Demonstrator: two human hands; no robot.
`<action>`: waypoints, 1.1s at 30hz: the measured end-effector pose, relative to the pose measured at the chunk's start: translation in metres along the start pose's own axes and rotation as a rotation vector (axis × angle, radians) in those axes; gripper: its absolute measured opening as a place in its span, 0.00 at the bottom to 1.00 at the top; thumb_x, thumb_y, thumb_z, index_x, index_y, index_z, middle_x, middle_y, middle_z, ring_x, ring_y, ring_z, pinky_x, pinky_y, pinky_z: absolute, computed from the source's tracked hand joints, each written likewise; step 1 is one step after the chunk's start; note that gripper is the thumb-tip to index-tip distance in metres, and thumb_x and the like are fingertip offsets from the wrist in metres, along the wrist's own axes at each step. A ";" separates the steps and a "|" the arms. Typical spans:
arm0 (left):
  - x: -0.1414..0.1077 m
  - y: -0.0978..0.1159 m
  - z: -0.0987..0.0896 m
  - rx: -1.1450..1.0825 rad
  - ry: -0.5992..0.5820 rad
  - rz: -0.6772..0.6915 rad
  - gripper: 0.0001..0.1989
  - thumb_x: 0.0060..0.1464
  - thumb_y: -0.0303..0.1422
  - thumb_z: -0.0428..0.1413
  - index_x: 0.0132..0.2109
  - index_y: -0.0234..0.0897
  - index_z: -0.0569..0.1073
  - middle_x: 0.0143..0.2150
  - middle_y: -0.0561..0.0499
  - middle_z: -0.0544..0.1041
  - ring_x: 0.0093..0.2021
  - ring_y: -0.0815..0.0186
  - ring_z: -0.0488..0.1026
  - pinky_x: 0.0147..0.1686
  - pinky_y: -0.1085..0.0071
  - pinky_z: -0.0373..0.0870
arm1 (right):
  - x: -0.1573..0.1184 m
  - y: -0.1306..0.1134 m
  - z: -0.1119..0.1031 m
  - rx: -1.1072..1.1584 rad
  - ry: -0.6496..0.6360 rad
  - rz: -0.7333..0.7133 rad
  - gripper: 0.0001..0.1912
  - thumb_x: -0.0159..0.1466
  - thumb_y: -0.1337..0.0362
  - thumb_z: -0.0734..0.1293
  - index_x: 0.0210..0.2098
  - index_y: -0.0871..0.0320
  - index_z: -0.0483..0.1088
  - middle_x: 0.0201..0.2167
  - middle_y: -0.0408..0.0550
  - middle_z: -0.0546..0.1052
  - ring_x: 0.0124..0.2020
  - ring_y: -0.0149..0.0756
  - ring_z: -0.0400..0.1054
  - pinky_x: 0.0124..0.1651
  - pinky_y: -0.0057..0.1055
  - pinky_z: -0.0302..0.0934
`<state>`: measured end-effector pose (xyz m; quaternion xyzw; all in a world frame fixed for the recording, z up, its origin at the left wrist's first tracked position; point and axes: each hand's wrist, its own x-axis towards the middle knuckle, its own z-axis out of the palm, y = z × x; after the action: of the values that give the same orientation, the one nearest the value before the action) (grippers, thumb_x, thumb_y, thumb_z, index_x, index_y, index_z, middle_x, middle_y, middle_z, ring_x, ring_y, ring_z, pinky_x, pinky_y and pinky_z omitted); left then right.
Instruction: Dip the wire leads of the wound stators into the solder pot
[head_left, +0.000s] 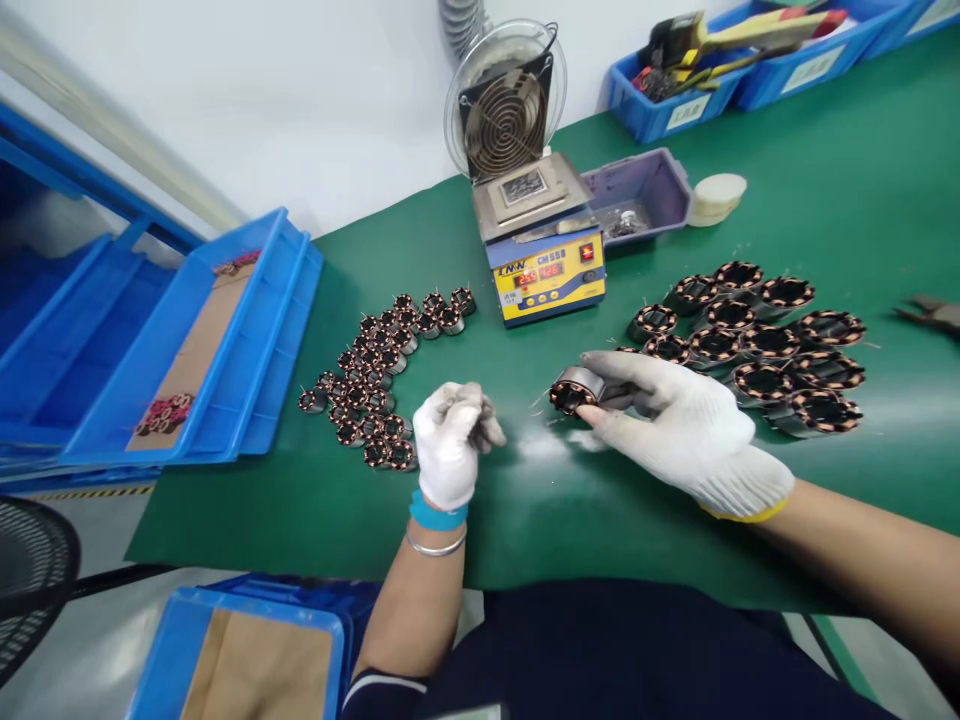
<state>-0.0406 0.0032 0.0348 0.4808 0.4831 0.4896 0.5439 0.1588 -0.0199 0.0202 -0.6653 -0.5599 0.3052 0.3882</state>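
My right hand, in a white glove with a bare thumb tip, grips a copper-wound metal ring between thumb and fingers, just over the green table. Thin wire ends stick out from the ring's left side. To the left, my left hand is gloved too, its fingers curled together; what they hold, if anything, is too small to make out. Beside it on the left stands a cluster of smaller wound rings. Several larger wound rings stand beyond my right hand.
A yellow and blue solder pot with a fan stands at the back. Near it are a purple tray, round white pads and a blue tool bin. Pliers lie far right. Blue crates stand left.
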 end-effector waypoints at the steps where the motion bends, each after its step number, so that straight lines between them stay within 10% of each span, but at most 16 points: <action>1: 0.000 -0.001 0.002 0.036 0.017 0.024 0.20 0.51 0.52 0.60 0.30 0.38 0.71 0.19 0.54 0.73 0.16 0.71 0.65 0.16 0.75 0.58 | -0.001 0.000 0.000 0.007 -0.001 -0.003 0.27 0.55 0.54 0.74 0.53 0.56 0.79 0.44 0.51 0.81 0.33 0.39 0.78 0.40 0.35 0.76; 7: -0.007 0.002 0.021 0.105 -0.199 -0.149 0.20 0.51 0.48 0.63 0.26 0.38 0.68 0.17 0.54 0.72 0.15 0.73 0.62 0.17 0.75 0.60 | 0.000 -0.001 -0.002 0.019 -0.026 0.020 0.28 0.55 0.56 0.73 0.54 0.56 0.78 0.44 0.52 0.81 0.34 0.41 0.78 0.41 0.36 0.76; 20: -0.008 0.005 0.029 -0.062 -0.035 -0.126 0.17 0.50 0.45 0.62 0.26 0.38 0.68 0.16 0.54 0.72 0.14 0.74 0.61 0.16 0.76 0.59 | 0.035 -0.030 -0.011 -0.107 -0.180 -0.002 0.28 0.54 0.57 0.74 0.55 0.53 0.78 0.45 0.47 0.81 0.40 0.43 0.78 0.48 0.40 0.76; 28: -0.008 -0.011 0.027 0.253 0.000 0.270 0.12 0.55 0.41 0.58 0.30 0.38 0.74 0.24 0.48 0.79 0.22 0.66 0.74 0.25 0.70 0.71 | 0.175 -0.099 -0.047 -0.713 0.176 -0.116 0.29 0.63 0.48 0.68 0.60 0.56 0.74 0.52 0.54 0.77 0.58 0.49 0.70 0.60 0.47 0.61; 33: -0.005 -0.024 0.035 0.775 -0.164 0.419 0.14 0.60 0.42 0.55 0.30 0.39 0.77 0.29 0.46 0.82 0.30 0.61 0.78 0.33 0.67 0.74 | 0.253 -0.114 -0.041 -0.912 0.099 -0.159 0.31 0.65 0.52 0.67 0.57 0.73 0.73 0.53 0.64 0.75 0.60 0.50 0.66 0.57 0.43 0.56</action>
<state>-0.0048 -0.0047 0.0134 0.7738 0.4781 0.3323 0.2495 0.1827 0.2298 0.1463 -0.7369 -0.6670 -0.0349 0.1043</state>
